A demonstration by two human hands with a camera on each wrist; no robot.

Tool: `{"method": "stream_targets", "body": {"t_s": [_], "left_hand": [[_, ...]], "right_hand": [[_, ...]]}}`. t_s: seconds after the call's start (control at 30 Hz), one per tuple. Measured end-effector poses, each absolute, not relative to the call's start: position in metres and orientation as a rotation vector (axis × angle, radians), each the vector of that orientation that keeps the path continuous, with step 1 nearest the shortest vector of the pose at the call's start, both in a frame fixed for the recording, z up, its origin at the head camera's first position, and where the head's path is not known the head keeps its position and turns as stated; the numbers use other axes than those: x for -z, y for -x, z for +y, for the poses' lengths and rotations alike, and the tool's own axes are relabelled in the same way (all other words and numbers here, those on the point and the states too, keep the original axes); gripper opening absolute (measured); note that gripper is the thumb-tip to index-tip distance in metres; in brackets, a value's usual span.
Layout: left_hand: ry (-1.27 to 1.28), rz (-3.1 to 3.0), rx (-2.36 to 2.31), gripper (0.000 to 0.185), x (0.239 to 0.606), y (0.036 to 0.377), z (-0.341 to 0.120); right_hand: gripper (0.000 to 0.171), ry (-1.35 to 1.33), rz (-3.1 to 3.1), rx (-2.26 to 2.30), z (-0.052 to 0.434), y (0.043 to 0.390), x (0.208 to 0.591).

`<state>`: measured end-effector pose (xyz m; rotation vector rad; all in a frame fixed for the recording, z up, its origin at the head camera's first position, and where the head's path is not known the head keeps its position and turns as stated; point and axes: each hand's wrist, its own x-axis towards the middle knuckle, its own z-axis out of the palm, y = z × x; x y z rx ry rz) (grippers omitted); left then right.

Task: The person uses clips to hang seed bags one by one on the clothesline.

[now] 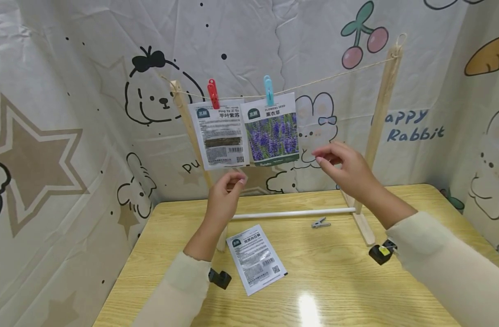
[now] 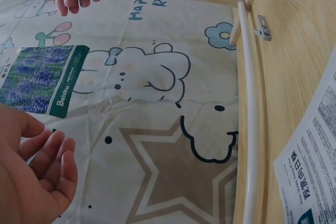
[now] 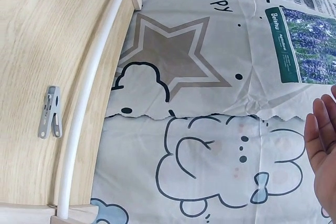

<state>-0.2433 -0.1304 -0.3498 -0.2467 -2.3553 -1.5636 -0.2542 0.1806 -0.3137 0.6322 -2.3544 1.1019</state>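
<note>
So far two seed packets hang from the string (image 1: 335,75): the lavender packet (image 1: 271,132), clipped by a blue peg (image 1: 268,91), and beside it to the left a packet showing its printed back (image 1: 220,134), held by a red peg (image 1: 212,93); their edges meet or slightly overlap. A third packet (image 1: 255,259) lies flat on the worktop (image 1: 335,272), print side up, just in front of the rack's white bottom rail (image 1: 294,213), and a grey peg (image 1: 321,223) rests loose on the wood near that rail, apart from the packet. Judging from this, the hanging is about two thirds done: one packet and one peg are left, and the string has free length to the right of the lavender packet. The left hand (image 1: 225,196) is raised just below the hung packets, its fingers loosely curled with the tips close together, gripping nothing; the left wrist view shows its palm empty. The right hand (image 1: 342,165) hovers just right of the lavender packet's lower corner, fingers relaxed and slightly bent, also empty and touching nothing as far as can be seen. Both hands are well above the worktop, apart from the lying packet and the grey peg. Round the scene hangs a cartoon-printed sheet (image 1: 69,136) with stars and rabbits.
</note>
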Motion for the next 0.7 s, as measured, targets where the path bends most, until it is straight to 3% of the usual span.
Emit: {"method": "stream_targets", "body": {"t_s": [0.7], "left_hand": [[0.207,-2.358,1.617,0.020,0.366,0.241,-0.133]], "right_hand": [[0.019,-0.606,-2.334,-1.161,0.186,0.254,0.334]]}}
